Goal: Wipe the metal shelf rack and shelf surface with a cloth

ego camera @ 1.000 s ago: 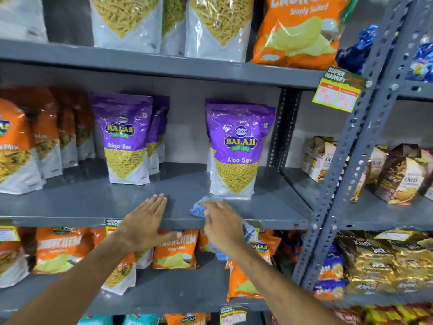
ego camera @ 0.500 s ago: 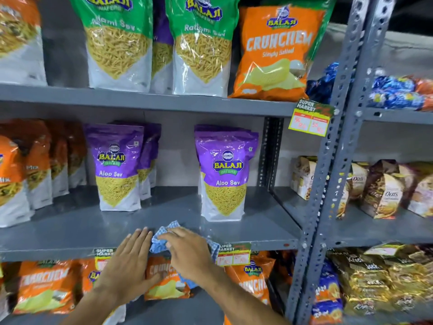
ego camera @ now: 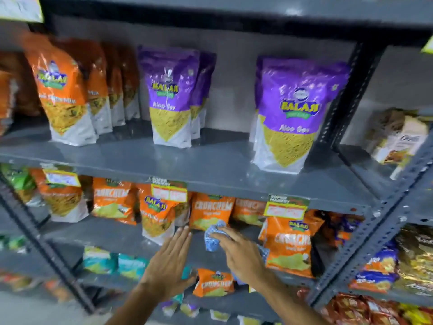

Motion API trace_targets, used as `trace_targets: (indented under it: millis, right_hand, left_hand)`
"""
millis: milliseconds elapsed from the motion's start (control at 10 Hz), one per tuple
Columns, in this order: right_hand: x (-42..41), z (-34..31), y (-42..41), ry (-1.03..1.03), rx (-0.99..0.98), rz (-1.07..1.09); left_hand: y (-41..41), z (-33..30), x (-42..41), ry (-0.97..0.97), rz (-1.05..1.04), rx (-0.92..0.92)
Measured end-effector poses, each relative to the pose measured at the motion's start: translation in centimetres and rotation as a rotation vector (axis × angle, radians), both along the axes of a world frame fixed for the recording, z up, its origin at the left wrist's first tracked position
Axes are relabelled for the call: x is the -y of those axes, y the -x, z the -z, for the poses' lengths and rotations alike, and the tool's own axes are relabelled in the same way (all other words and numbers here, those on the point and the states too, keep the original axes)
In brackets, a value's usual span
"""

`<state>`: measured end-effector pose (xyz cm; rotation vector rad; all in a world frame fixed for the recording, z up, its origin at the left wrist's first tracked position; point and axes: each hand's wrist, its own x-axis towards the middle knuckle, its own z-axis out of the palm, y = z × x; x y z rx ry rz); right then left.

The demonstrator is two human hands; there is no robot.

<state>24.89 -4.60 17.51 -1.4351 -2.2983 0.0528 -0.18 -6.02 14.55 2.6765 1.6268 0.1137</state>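
A grey metal shelf rack fills the view, with a middle shelf (ego camera: pixel 210 165) carrying purple and orange snack bags and a lower shelf (ego camera: pixel 112 238) beneath it. My right hand (ego camera: pixel 241 252) presses a blue checked cloth (ego camera: pixel 212 238) onto the lower shelf surface, fingers curled over it. My left hand (ego camera: pixel 171 261) lies flat with fingers spread, just left of the cloth, over the same lower shelf. Part of the cloth is hidden under my right hand.
Orange Crunchem bags (ego camera: pixel 290 247) stand right of the cloth and another (ego camera: pixel 210 213) behind it. Purple Aloo Sev bags (ego camera: pixel 290 113) sit on the middle shelf. A perforated upright (ego camera: pixel 375 233) rises at the right. Price tags (ego camera: pixel 284 208) hang from the shelf edge.
Both hands and the cloth dropped from the front edge of the middle shelf down to the lower shelf. The camera view tilted downward and is blurred by motion.
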Motion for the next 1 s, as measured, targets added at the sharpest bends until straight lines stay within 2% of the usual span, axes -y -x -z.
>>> trace_targets:
  millis: [200, 500, 700, 800, 900, 1000]
  right_hand:
    - [-4.0, 8.3, -0.1, 0.113, 0.119, 0.001]
    - [-11.2, 19.2, -0.7, 0.139, 0.295, -0.259]
    - [-10.4, 20.2, -0.6, 0.087, 0.254, -0.19]
    - [-10.3, 19.9, -0.7, 0.102, 0.274, -0.194]
    - [-10.7, 19.3, -0.6, 0.158, 0.301, -0.211]
    - [-10.1, 18.0, -0.8, 0.265, 0.308, -0.237]
  left_hand:
    - [-0.4, 7.2, -2.5, 0.085, -0.03, -0.023]
    - [-2.0, 15.0, -9.3, 0.239, -0.053, -0.02]
    - [-2.1, 18.2, -9.5, 0.199, -0.071, -0.001]
    - [-2.5, 17.7, -9.3, 0.197, -0.085, -0.003]
    - [-2.8, 16.1, -9.5, 0.281, -0.122, -0.04]
    - [-2.9, 15.4, -8.8, 0.262, -0.123, -0.056]
